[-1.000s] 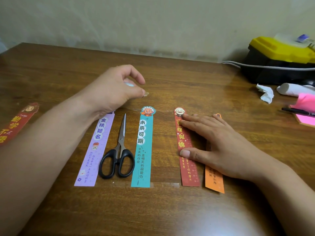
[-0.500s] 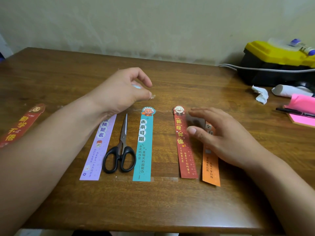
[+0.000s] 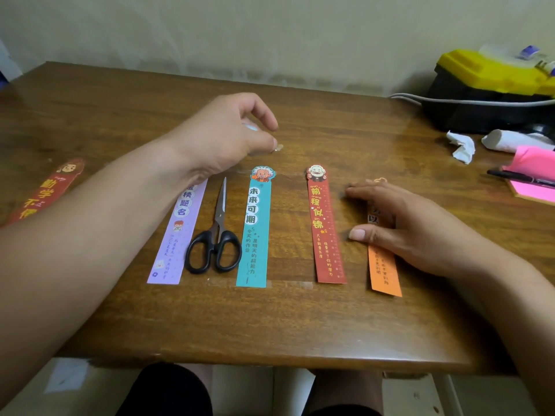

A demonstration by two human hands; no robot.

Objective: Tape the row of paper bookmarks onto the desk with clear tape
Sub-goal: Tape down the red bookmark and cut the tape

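Several paper bookmarks lie in a row on the wooden desk (image 3: 300,319): purple (image 3: 174,244), teal (image 3: 254,229), red (image 3: 326,232) and orange (image 3: 383,274). A strip of clear tape (image 3: 288,284) crosses the desk by the lower ends of the teal and red ones. My left hand (image 3: 222,136) hovers above the purple bookmark's top, curled round a mostly hidden tape roll (image 3: 250,125), thumb and finger pinching a clear tape end (image 3: 278,148). My right hand (image 3: 402,226) rests flat on the orange bookmark, fingers straight.
Black-handled scissors (image 3: 214,235) lie between the purple and teal bookmarks. Another red bookmark (image 3: 45,190) lies far left. At the right stand a yellow-and-black toolbox (image 3: 492,88), crumpled tissue (image 3: 461,147), a paper roll (image 3: 510,139), pink sticky notes (image 3: 534,175) and a pen (image 3: 519,177).
My right hand slid rightward off the red bookmark and now lies on the orange one alone. My left hand kept its pinch. The view tilted down, showing the desk's front edge.
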